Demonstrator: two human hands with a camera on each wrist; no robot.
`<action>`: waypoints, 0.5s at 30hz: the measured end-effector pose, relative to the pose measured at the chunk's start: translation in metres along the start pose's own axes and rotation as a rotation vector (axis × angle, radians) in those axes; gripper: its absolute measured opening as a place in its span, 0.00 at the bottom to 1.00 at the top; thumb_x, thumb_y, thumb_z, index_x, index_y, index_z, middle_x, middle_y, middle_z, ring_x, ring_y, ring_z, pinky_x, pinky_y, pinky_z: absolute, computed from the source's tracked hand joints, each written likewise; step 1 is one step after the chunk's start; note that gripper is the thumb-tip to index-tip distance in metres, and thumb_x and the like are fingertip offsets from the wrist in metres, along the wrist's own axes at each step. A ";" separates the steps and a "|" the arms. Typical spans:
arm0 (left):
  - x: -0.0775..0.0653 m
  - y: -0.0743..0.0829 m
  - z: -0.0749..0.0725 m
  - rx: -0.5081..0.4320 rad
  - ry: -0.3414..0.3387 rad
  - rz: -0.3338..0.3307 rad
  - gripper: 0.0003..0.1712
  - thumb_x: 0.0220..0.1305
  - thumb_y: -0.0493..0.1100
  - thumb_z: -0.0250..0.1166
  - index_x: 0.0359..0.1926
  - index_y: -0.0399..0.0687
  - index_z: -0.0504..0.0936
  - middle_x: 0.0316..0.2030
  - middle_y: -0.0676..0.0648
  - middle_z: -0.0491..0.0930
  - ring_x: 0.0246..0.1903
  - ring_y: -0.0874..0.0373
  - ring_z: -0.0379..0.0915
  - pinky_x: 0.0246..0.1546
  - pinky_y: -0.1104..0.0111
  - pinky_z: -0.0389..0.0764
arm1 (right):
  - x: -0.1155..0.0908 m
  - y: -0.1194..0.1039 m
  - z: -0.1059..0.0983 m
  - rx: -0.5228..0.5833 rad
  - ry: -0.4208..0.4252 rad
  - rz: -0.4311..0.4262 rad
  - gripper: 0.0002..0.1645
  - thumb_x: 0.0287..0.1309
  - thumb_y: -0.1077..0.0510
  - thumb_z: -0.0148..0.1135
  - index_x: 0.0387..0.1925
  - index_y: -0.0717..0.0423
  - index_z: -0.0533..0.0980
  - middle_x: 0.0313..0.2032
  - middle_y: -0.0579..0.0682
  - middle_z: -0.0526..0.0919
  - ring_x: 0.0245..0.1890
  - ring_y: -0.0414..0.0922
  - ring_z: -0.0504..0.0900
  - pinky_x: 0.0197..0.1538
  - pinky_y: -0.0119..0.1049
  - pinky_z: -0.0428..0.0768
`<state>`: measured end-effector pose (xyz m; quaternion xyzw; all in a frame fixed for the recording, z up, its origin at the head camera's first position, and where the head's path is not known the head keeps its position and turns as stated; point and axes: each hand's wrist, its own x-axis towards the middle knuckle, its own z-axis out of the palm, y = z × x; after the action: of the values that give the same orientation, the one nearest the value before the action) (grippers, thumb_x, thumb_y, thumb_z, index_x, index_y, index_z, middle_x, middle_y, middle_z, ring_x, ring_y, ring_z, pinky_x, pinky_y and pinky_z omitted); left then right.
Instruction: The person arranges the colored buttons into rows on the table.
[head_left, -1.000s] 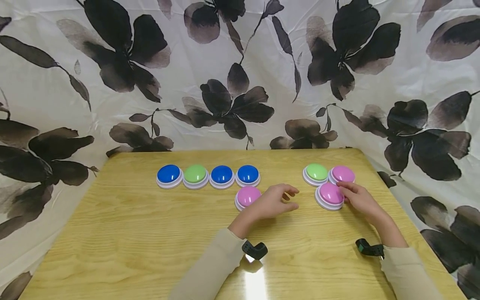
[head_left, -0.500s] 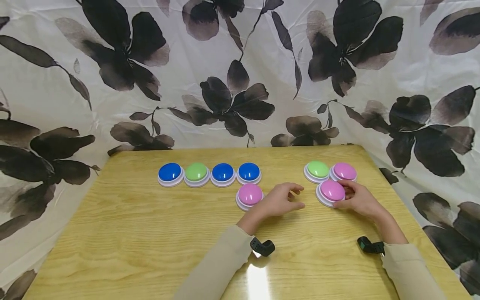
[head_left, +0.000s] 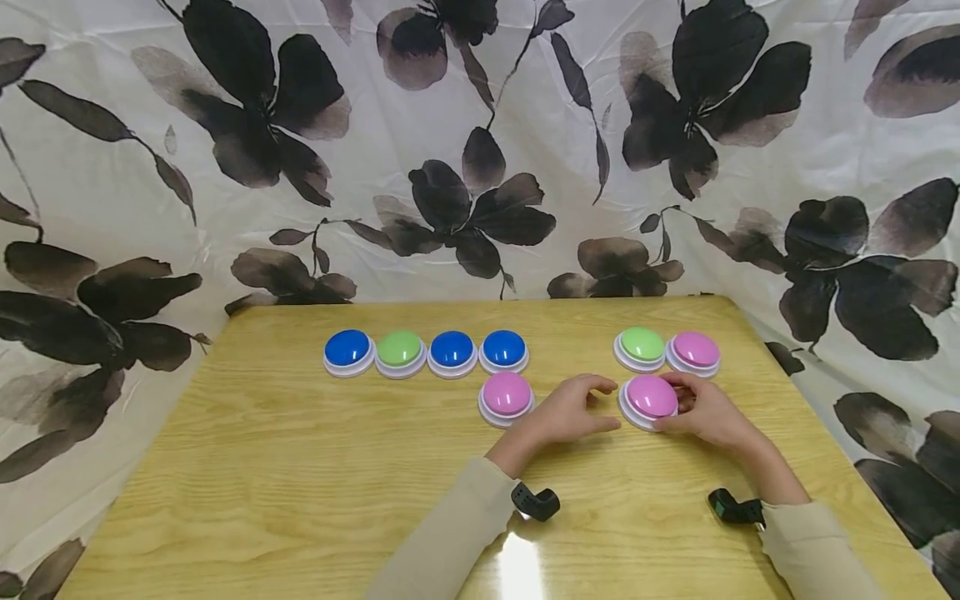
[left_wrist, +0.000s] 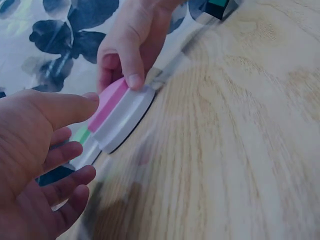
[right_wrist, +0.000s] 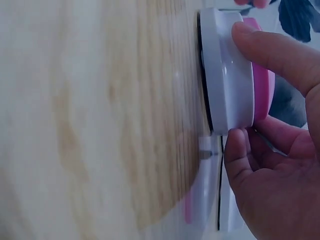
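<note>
My right hand (head_left: pixel 708 414) grips a pink push button (head_left: pixel 651 397) by the side of its round white base, thumb at the near side and fingers at the far side. In the right wrist view the thumb (right_wrist: pixel 270 50) presses on the white base. Whether the base touches the wooden table (head_left: pixel 300 500) or hovers just over it, I cannot tell. To the left of this button, my left hand (head_left: pixel 567 412) is held apart from it with fingers spread and nothing held. Another pink button (head_left: pixel 506 394) stands just left of the left hand.
Along the back stand a blue button (head_left: pixel 347 348), a green button (head_left: pixel 399 349) and two more blue buttons (head_left: pixel 452 350) in a row. At the back right, a second green button (head_left: pixel 642 345) sits beside a pink button (head_left: pixel 695 350). Floral cloth (head_left: pixel 480 100) hangs behind the table.
The right hand has closed its hold on the pink button and drawn it slightly left and nearer, away from the back-right pair. The left hand has shifted right, and its fingers have spread wider.
</note>
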<state>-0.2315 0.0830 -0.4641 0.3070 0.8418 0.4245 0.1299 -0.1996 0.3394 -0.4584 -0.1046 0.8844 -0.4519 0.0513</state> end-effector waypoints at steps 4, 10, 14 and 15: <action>-0.001 -0.004 0.000 -0.005 -0.003 0.006 0.34 0.56 0.49 0.74 0.62 0.47 0.75 0.56 0.52 0.76 0.51 0.58 0.75 0.50 0.75 0.73 | -0.002 -0.007 0.007 -0.003 -0.012 -0.016 0.45 0.41 0.61 0.80 0.60 0.71 0.68 0.46 0.61 0.78 0.39 0.49 0.77 0.39 0.31 0.77; -0.001 -0.008 0.002 -0.003 -0.002 0.000 0.36 0.54 0.50 0.75 0.63 0.48 0.74 0.58 0.51 0.75 0.52 0.58 0.74 0.51 0.74 0.73 | -0.003 -0.011 0.013 0.017 -0.030 -0.020 0.47 0.40 0.60 0.80 0.61 0.70 0.66 0.47 0.62 0.76 0.39 0.49 0.76 0.39 0.31 0.78; 0.003 -0.008 0.004 0.023 -0.003 0.004 0.38 0.52 0.51 0.76 0.63 0.49 0.74 0.57 0.51 0.74 0.51 0.59 0.73 0.51 0.74 0.73 | -0.003 -0.008 0.014 0.028 -0.060 -0.016 0.49 0.42 0.61 0.80 0.63 0.71 0.64 0.50 0.64 0.75 0.44 0.51 0.77 0.43 0.32 0.79; 0.004 -0.008 0.004 0.033 -0.005 0.006 0.39 0.52 0.52 0.76 0.64 0.48 0.73 0.57 0.51 0.74 0.51 0.60 0.73 0.51 0.74 0.72 | -0.004 -0.007 0.014 0.036 -0.068 -0.008 0.50 0.42 0.61 0.79 0.63 0.71 0.63 0.51 0.64 0.75 0.45 0.52 0.78 0.44 0.32 0.79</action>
<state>-0.2363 0.0848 -0.4730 0.3124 0.8474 0.4104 0.1256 -0.1924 0.3255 -0.4608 -0.1227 0.8736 -0.4639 0.0812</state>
